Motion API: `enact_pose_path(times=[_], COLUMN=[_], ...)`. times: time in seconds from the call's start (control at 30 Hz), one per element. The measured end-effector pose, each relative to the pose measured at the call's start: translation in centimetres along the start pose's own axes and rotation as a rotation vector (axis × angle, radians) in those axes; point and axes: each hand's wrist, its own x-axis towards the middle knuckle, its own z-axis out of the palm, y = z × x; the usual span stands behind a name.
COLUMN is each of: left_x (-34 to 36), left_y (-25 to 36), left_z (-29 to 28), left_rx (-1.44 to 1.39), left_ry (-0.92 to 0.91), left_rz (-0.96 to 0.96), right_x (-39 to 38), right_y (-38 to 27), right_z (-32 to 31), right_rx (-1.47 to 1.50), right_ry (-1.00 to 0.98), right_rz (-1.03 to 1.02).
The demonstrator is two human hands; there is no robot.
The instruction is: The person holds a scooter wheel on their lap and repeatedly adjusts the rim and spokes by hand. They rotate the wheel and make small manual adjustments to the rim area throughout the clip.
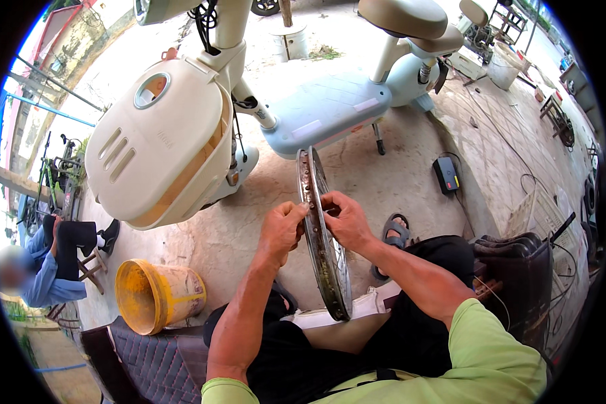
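Observation:
A bare, worn metal spoked wheel (327,275) with no tyre stands on edge between my knees, its rusty outer channel turned partly toward my left. My left hand (283,232) is closed at the outer side of the rim, thumb and fingers pinched together on its edge. From the other side my right hand (345,219) has its curled fingers closed on the wheel, by the spokes. Whether either pinch also holds a small part, I cannot tell. Below the hands, the wheel's lower end rests close to a pale pad (343,323) between my legs.
A pale blue and cream electric scooter (326,114) with a cream front basket (158,145) stands ahead. At left are a yellow bucket (158,296) and a seated person (47,262). A black charger box (446,175) lies on the floor at right, near a dark seat (515,269).

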Motion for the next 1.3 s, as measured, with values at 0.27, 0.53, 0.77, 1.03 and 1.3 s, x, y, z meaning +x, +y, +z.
enact_pose_path(times=[0.27, 0.53, 0.77, 1.03, 1.3], left_x=[0.0, 0.0, -0.1, -0.1, -0.1], left_y=[0.0, -0.2, -0.1, 0.1, -0.3], left_z=[0.3, 0.0, 0.1, -0.3, -0.5], left_rx=[-0.004, 0.012, 0.071, 0.071, 0.093], left_ry=[0.018, 0.012, 0.031, -0.028, -0.025], left_rz=[0.012, 0.018, 0.052, 0.049, 0.06], right_x=[0.3, 0.3, 0.1, -0.1, 0.3], right_y=[1.3, 1.6, 1.2, 0.4, 0.3], right_z=[0.0, -0.1, 0.3, -0.1, -0.7], right_rx=[-0.064, 0.018, 0.0, -0.298, -0.286], right_ry=[-0.004, -0.043, -0.013, 0.04, -0.052], right_rz=[-0.082, -0.042, -0.007, -0.246, -0.234])
